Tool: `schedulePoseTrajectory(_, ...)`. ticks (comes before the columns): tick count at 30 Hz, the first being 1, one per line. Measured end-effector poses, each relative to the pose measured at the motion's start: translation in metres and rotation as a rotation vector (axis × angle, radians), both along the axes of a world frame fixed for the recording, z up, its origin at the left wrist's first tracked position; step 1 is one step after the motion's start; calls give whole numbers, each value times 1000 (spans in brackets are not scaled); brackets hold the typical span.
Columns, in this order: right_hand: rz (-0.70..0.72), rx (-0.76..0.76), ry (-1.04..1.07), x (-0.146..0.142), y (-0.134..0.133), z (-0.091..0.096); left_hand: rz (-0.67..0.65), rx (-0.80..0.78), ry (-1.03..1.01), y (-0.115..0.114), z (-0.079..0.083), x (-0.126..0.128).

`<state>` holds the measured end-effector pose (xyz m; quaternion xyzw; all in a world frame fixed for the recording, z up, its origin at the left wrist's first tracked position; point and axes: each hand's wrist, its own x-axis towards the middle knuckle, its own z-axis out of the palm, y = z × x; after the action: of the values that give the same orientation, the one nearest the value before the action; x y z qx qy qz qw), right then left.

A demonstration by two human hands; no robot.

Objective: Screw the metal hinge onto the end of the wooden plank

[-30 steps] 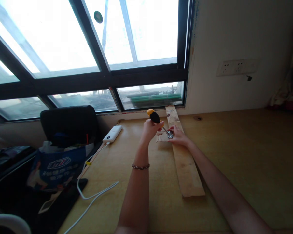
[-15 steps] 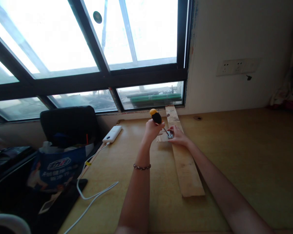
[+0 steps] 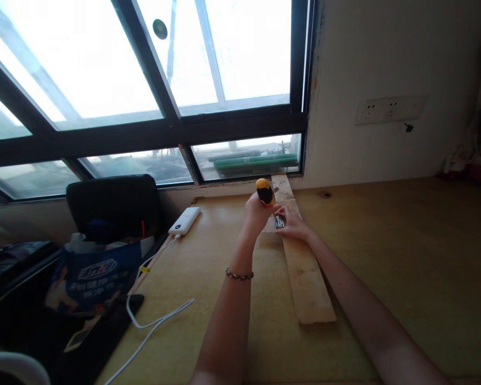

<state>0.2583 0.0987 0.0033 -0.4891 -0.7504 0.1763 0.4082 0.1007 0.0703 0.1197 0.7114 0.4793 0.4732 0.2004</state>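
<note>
My left hand (image 3: 257, 215) is closed round a screwdriver (image 3: 265, 193) with a yellow and black handle, held almost upright with its tip down at a small metal fitting (image 3: 279, 221). That fitting lies on a long wooden plank (image 3: 304, 272) that runs away from me across the wooden desk (image 3: 404, 256). My right hand (image 3: 293, 224) rests on the plank, its fingers pinched on the metal fitting. A bead bracelet sits on my left wrist.
A white power bank (image 3: 185, 220) with a white cable (image 3: 156, 321) lies left of the hands. Further left stand a black chair (image 3: 112, 206) and a blue printed bag (image 3: 92, 275). A window fills the back wall, with wall sockets (image 3: 388, 110) at the right.
My left hand has shifted right with the screwdriver, whose handle has swung from leaning left to nearly upright over the fitting. The right hand has stayed on the plank.
</note>
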Motion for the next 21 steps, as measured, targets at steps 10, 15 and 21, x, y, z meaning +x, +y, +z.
schedulePoseTrajectory(10, -3, 8, 6, 0, 1, -4, -101, -11, -113, 6, -4, -10)
schedulePoseTrajectory(15, -18, -8, 0, -1, -1, 0, -26, 14, -169, 7, -8, -3)
schedulePoseTrajectory(21, -1, -22, 39, -1, 0, -1, 112, 60, -138, 6, -9, -2)
